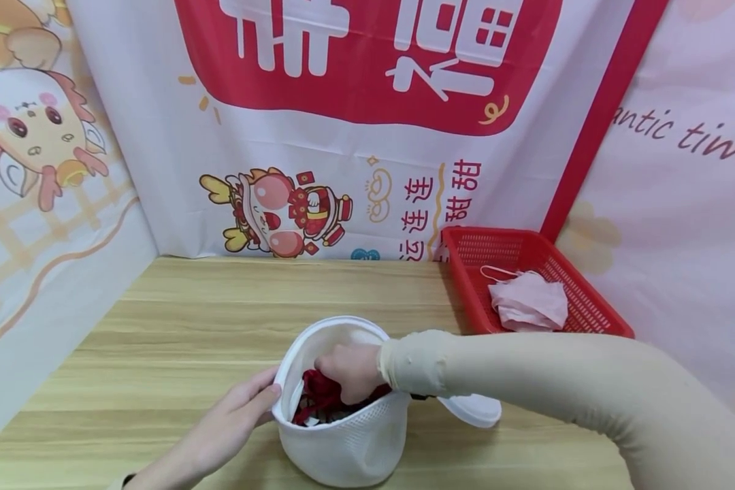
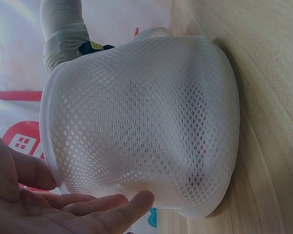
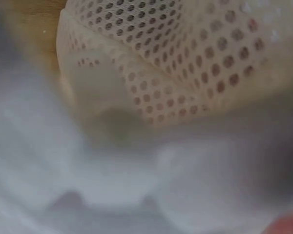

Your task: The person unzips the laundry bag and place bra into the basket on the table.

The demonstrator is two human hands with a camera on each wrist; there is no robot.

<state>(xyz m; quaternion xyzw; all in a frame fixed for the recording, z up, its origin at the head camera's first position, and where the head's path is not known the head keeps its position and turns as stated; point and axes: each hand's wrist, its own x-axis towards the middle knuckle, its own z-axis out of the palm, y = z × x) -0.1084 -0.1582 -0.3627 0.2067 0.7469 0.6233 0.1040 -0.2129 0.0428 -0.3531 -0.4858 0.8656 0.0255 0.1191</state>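
Observation:
A white mesh laundry bag [image 1: 349,442], round with a stiff rim, stands upright on the wooden table with its mouth open. At the left of the rim my left hand [image 1: 241,408] holds the edge, thumb at the top and fingers along the outside. My right hand [image 1: 352,371] reaches down into the bag, its fingers curled at a bunched dark red cloth [image 1: 320,389]; the fingertips are hidden. Darker fabric lies around the cloth. The left wrist view shows the mesh side [image 2: 136,117] and the left hand [image 2: 63,200] beside it. Blur covers most of the right wrist view.
A red plastic basket [image 1: 465,279] stands at the back right, holding a pale pink cloth [image 1: 529,301] with a thin strap. The bag's white lid [image 1: 474,410] sticks out to the right under the right forearm. Printed cloth hangings [image 1: 355,150] enclose the table's back and sides.

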